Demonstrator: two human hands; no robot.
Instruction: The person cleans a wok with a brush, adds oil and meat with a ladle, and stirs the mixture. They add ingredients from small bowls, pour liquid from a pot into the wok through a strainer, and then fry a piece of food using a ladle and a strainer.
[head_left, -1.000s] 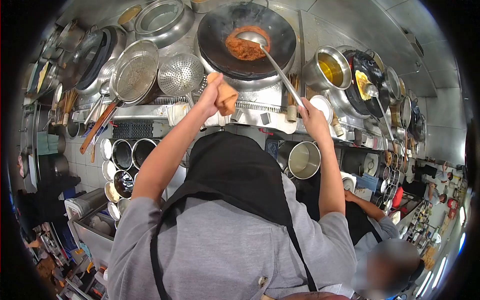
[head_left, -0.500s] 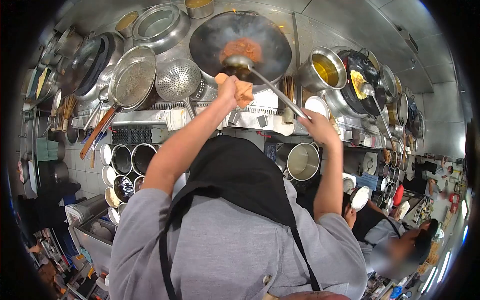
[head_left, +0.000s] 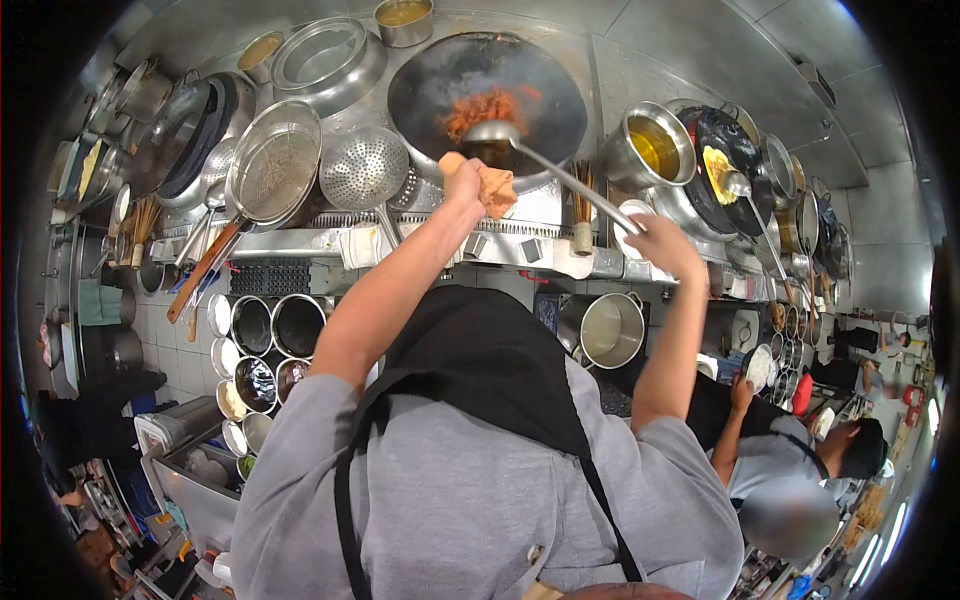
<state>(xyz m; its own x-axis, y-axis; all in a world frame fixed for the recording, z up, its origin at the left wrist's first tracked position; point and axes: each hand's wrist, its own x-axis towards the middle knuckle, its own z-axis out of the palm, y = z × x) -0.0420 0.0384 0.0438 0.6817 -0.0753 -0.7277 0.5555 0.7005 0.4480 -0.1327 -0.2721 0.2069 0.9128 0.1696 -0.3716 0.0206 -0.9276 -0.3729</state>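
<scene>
Reddish-orange food (head_left: 485, 112) is held in the black wok (head_left: 425, 90). To its left, a perforated skimmer (head_left: 365, 165) is set; an orange cloth (head_left: 497, 190) is clutched by the left hand (head_left: 463, 183) near the wok's closest rim; a ladle (head_left: 565, 178), bowl inside, is gripped by the right hand (head_left: 662, 246).

Bright; tube lights (head_left: 895, 523) glare; edges fisheye-warped.

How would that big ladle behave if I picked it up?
The ladle would probably feel stiff: its long metal handle looks straight. It may dip bowl-first, given the wide bowl at one end. Its shiny metal could be slippery.
</scene>
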